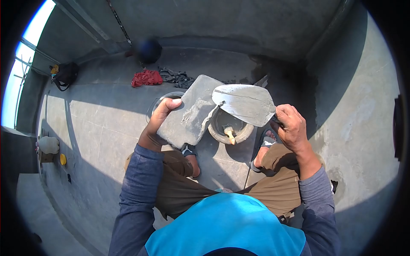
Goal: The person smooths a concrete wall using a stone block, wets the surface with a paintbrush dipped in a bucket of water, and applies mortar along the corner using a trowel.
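My left hand point(161, 115) grips the left edge of a flat grey rectangular board point(177, 123), its thumb on top. Some wet grey mortar point(197, 110) lies on the board's upper face. In my right hand point(292, 124) is a broad trowel point(245, 102), held at its right end; the handle is hidden by the fingers. The trowel's rounded left end is over the board's right edge, beside the mortar. Beneath the trowel stands a round bowl point(242, 135) with a wooden-handled tool point(229, 135) in it.
A red cloth point(146, 78) and a grey cloth point(176, 77) lie by the far wall, near a dark round object point(149, 50). A black bag point(65, 76) is at far left. Nearer left are a pale rounded container point(49, 145) and a yellow item point(63, 159).
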The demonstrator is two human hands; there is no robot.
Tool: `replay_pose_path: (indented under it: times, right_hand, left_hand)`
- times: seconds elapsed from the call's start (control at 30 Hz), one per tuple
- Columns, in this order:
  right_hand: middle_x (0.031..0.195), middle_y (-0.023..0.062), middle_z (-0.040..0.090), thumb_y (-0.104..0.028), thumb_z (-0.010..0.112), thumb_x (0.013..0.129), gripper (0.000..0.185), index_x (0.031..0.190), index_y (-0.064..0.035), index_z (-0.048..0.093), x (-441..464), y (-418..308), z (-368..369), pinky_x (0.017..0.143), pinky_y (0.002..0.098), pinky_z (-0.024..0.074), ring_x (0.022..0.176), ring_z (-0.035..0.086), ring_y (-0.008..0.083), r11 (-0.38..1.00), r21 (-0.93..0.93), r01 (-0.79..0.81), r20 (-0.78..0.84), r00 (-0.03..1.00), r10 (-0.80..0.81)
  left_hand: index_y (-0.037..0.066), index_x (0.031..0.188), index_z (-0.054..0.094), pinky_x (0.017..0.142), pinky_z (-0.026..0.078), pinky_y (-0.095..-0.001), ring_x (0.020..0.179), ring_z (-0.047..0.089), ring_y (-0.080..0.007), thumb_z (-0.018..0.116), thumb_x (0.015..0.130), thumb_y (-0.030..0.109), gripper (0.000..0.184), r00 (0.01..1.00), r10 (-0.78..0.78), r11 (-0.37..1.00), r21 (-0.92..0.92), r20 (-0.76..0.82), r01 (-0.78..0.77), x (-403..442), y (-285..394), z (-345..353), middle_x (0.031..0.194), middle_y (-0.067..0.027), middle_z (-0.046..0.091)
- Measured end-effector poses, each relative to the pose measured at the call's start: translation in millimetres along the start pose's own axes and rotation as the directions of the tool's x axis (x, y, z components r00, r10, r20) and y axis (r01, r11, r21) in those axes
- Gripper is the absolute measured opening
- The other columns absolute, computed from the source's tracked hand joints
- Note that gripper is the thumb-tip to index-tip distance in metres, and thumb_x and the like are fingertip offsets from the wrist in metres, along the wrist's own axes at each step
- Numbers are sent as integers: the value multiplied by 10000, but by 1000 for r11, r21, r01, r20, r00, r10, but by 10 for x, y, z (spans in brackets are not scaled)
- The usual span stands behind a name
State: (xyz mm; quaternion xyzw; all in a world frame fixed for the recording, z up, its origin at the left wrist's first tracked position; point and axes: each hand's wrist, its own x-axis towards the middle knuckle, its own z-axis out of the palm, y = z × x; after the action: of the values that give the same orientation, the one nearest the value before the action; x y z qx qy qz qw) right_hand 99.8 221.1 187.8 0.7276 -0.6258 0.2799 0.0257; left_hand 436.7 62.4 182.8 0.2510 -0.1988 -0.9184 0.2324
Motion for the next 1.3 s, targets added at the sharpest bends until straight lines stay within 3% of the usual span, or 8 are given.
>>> replay_pose_path:
  times: [0.03,0.1,0.23,0.47,0.63,1.03,1.2,1.3]
  right_hand:
    - [908,37,623,-151,765,740,408,1137,-111,679,-10,-8,6,679,363,508,798,605,237,1000,2,1,0,1000,-1]
    - [914,43,626,-118,744,725,419,1138,-102,675,-30,-23,26,686,360,512,806,609,245,999,37,25,53,998,-27]
    - [927,50,630,-84,729,695,448,1140,-90,671,-72,-45,93,692,359,517,818,613,255,995,86,58,76,995,-64]
    - [935,56,635,-116,745,730,418,1138,-71,668,-81,-108,131,698,365,519,824,616,250,980,184,77,142,984,-104]
    - [933,48,617,-137,745,767,375,1127,-70,667,-62,-82,177,702,371,514,818,606,256,985,80,-154,67,987,148]
    - [962,41,639,-141,755,735,420,1143,-83,674,-129,-145,353,728,365,530,861,627,246,975,216,50,171,981,-89]
    - [971,99,627,-129,773,764,325,1044,-33,638,-203,-199,374,736,393,515,868,619,315,892,452,25,105,991,-81]
    - [900,128,586,-118,773,796,299,1006,19,609,-106,-133,134,676,358,499,769,600,289,895,442,-58,61,998,35]
  left_hand:
    - [-42,1390,422,923,533,-522,1061,653,-371,472,881,281,605,1000,1,1000,0,-2,-1,10,-4,-14,1278,-247,584]
    - [-80,1277,524,844,589,-372,967,698,-288,505,895,268,517,999,30,998,53,12,-31,20,-26,123,1132,-222,661]
    - [-60,1333,478,891,552,-462,1017,670,-331,471,892,306,574,999,-33,999,-30,39,34,78,-27,29,1205,-230,624]
    - [-38,1337,476,832,567,-412,984,671,-298,460,895,400,622,986,102,971,231,-131,-70,132,-138,128,1180,-201,621]
    - [-33,1325,489,831,567,-415,954,682,-281,474,902,362,579,993,92,959,277,-79,-66,70,-176,190,1147,-178,641]
    - [-12,1238,561,836,545,-395,961,667,-267,488,902,384,524,928,38,949,305,-370,83,189,-285,137,1112,-151,654]
    - [7,1278,527,893,519,-403,1007,658,-279,429,934,402,533,941,271,946,236,-204,-222,195,-204,176,1161,-161,645]
    - [29,1302,517,937,491,-394,1067,632,-261,411,961,392,509,888,433,892,216,-153,-398,155,-73,5,1198,-127,633]
